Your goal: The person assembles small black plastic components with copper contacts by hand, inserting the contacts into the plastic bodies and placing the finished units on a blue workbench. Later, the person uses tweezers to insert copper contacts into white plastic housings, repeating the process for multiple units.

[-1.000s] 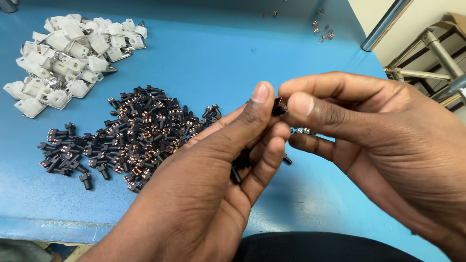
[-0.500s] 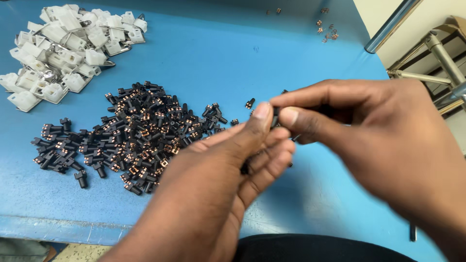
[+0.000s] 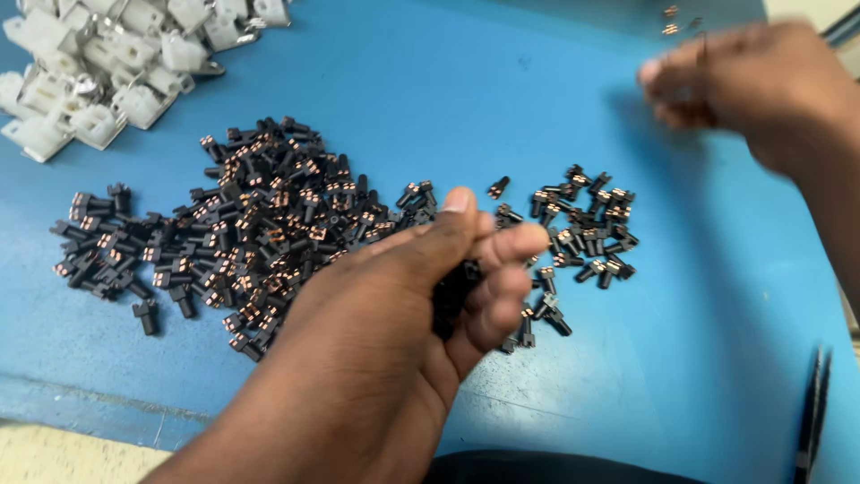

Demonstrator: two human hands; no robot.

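Cupping a handful of small black parts [image 3: 451, 291], the left hand [image 3: 394, 341] sits low in the middle of the view, above the blue table [image 3: 376, 99]. Its fingers curl inward and press together around the parts, with the thumb laid across the top toward the forefinger. The parts show only as a dark cluster in the gap between the fingers and the palm.

The right hand [image 3: 757, 85] is up at the far right, blurred. Its fingertips seem drawn together, but whether they pinch anything cannot be told.

No box or tray holds anything here; everything lies loose on the table top, which is smooth, matte and scuffed pale near the front edge. A big heap of black pieces [image 3: 242, 233] spreads left of the left hand. Each piece is tiny, stubby and roughly T-shaped, of dull black plastic with bands of copper-coloured winding. A smaller scatter of the same pieces [image 3: 587, 233] lies just beyond the curled fingers, to their right.

At the far left corner sits a pile of white plastic housings [image 3: 98, 67], blocky and glossy, some with bright metal tabs. A few tiny loose bits [image 3: 669, 20] lie by the far edge near the right hand. A thin dark tool [image 3: 813, 412], like tweezers, rests at the right edge.
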